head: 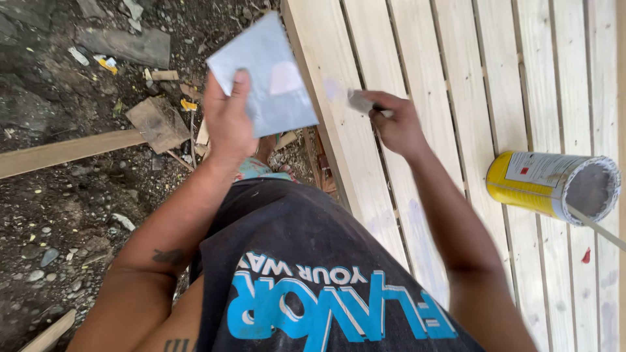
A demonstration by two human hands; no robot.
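Note:
My left hand [226, 117] grips a flat grey square board [264, 72] by its lower left edge, holding it up; a pale dab of filler lies on its face. My right hand [396, 124] is closed on a small putty knife [360, 102] whose grey blade presses against a light wooden slat [339, 124]. A faint whitish smear shows on the slat just left of the blade. The slats belong to a pale slatted wooden panel [482, 78] that fills the right side of the view.
A yellow-labelled open can [551, 184] of grey filler lies on its side on the slats at right, a stick [596, 228] poking out of it. Left of the panel is dark stony ground with wood scraps [158, 122], a long plank [65, 151] and litter.

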